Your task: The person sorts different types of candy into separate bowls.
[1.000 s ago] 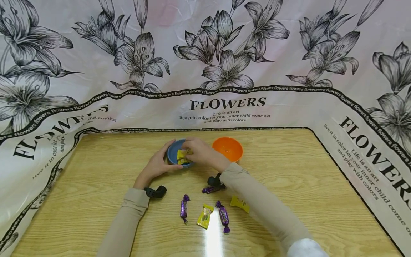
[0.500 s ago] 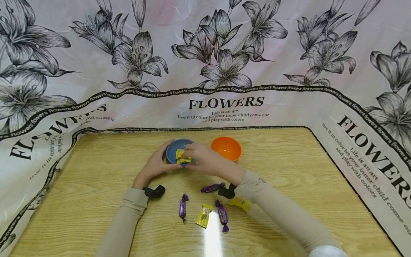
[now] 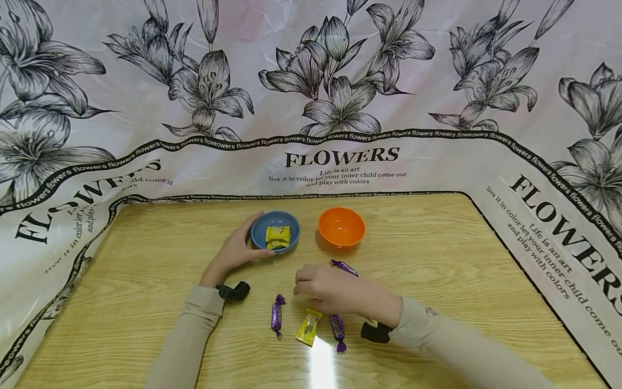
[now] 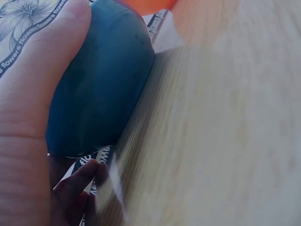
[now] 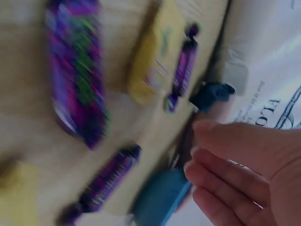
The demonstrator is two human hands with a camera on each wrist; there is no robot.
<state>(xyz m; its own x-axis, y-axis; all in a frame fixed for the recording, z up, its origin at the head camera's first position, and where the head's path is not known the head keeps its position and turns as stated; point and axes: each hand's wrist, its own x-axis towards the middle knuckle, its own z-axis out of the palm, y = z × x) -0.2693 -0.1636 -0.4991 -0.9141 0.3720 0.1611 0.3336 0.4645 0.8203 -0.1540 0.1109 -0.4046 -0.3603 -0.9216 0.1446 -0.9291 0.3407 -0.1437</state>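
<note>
Curling my left hand [image 3: 235, 248] around the blue bowl [image 3: 276, 218], I hold my right hand [image 3: 332, 290], loosely bent and gripping nothing, near a yellow candy [image 3: 309, 328].

Wood-grain table [image 3: 447, 265]: blue bowl [image 3: 275, 217], orange bowl [image 3: 342, 229], three purple candies [image 3: 276, 317], two yellow packets [image 3: 308, 328].
</note>
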